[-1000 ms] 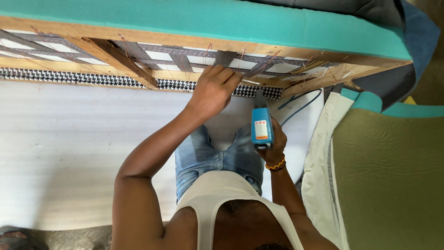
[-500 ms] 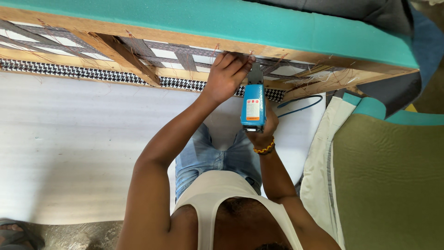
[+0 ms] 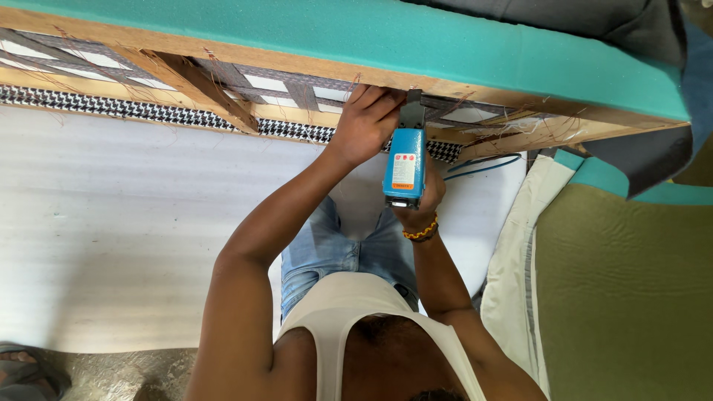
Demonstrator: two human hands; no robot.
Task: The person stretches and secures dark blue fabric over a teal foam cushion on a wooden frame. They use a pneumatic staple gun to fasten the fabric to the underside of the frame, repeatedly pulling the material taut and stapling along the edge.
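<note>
My left hand (image 3: 365, 122) presses flat on grey webbing straps (image 3: 297, 93) where they cross the wooden sofa frame (image 3: 223, 56). Just to its right, my right hand (image 3: 425, 206) grips a blue pneumatic stapler (image 3: 405, 167). The stapler's dark nose touches the wooden rail beside my left fingertips. Teal foam (image 3: 445, 37) covers the frame's far side. A black-and-white houndstooth fabric strip (image 3: 111, 108) runs along the frame's near edge. A beaded bracelet sits on my right wrist.
A thin blue air hose (image 3: 483, 165) loops to the right of the stapler. A white sheet (image 3: 111, 223) covers the floor at left. An olive-green cushion with a cream border (image 3: 631, 297) lies at right. Dark grey fabric (image 3: 594, 18) drapes over the foam. A sandalled foot (image 3: 22, 371) shows at bottom left.
My right hand has lifted the stapler from near my lap up to the wooden rail. My left hand has shifted a little right along the webbing.
</note>
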